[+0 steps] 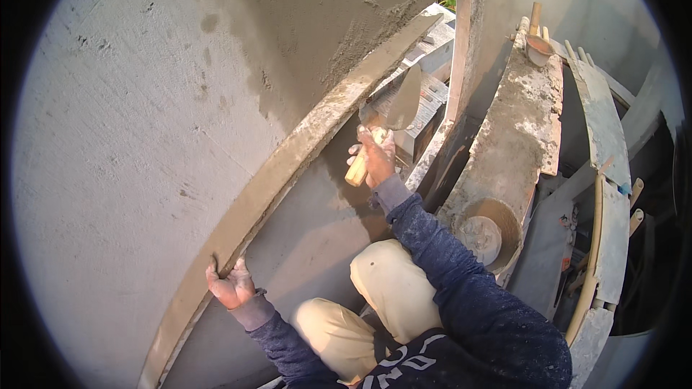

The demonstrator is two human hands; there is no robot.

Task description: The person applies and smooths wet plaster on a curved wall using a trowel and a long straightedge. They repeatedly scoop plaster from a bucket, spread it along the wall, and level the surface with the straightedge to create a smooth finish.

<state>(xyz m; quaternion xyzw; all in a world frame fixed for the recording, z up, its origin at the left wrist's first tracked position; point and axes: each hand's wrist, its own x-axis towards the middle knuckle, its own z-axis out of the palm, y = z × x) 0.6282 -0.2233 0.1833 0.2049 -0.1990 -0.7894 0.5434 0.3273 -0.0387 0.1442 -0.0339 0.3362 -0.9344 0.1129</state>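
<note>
My right hand (pixel 376 155) is closed round the pale wooden handle of a pointed trowel (pixel 406 99). Its grey blade points up and away, just right of a long narrow board (pixel 270 179). This board, smeared with mortar, runs along the edge of the wall from lower left to upper middle. My left hand (pixel 232 284) grips the board near its lower end, with fingers bent over its edge. Against the board's upper part lies a darker patch of wet plaster (pixel 310 36) on the pale grey wall (pixel 137 166).
To my right, a mortar-crusted plank (pixel 508 126) carries a bucket (pixel 487 236) with pale contents at its near end and a small reddish bowl (pixel 538 50) at its far end. Farther right are more planks (pixel 610 238) and bamboo poles (pixel 590 292). My knees (pixel 396 281) are bent below my hands.
</note>
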